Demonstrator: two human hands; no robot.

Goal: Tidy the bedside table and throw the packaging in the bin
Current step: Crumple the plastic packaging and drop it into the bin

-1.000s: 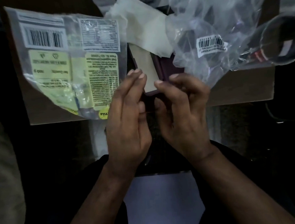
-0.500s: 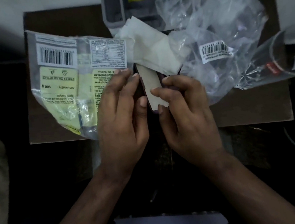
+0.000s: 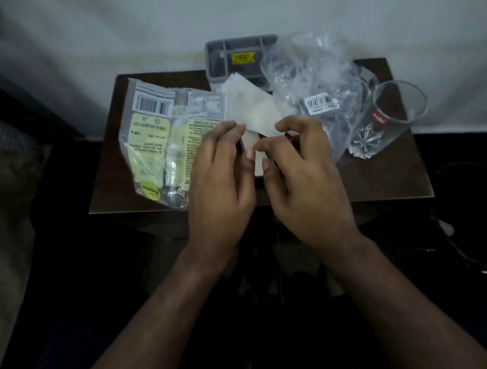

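We look down in dim light at a small dark table [image 3: 381, 179] set against a pale wall, and much of the scene is hard to read. Below the table's near edge everything falls into black; to the left a dark bed frame and a grey bulk are cut off by the picture's border.

At the table's middle lies a small flat object [image 3: 259, 157] with a pale face and a dark rim. Both hands and a white folded paper [image 3: 252, 108] cover most of it, so we cannot tell what it is.

On the left part of the table lies a clear food packet [image 3: 157, 138] with yellow labels and a barcode; its lower corner hangs just past the near edge. At the back a grey compartmented tray [image 3: 240, 43] with a yellow sticker juts beyond the far edge. A crumpled clear plastic bag [image 3: 312, 71] with a barcode label covers the tray's right side. A drinking glass [image 3: 397, 114] lies on its side near the right edge, touching the bag. The barest stretch of table is the near right corner — a thin strip on the far left is also free.

Our left hand [image 3: 222, 186] has its fingers nearly straight, tips over the packet's right edge and the flat object's left side. Our right hand [image 3: 306, 179] has its fingers loosely curled over the object's right side. Whether either hand truly grips the object — or merely touches it — we cannot tell.
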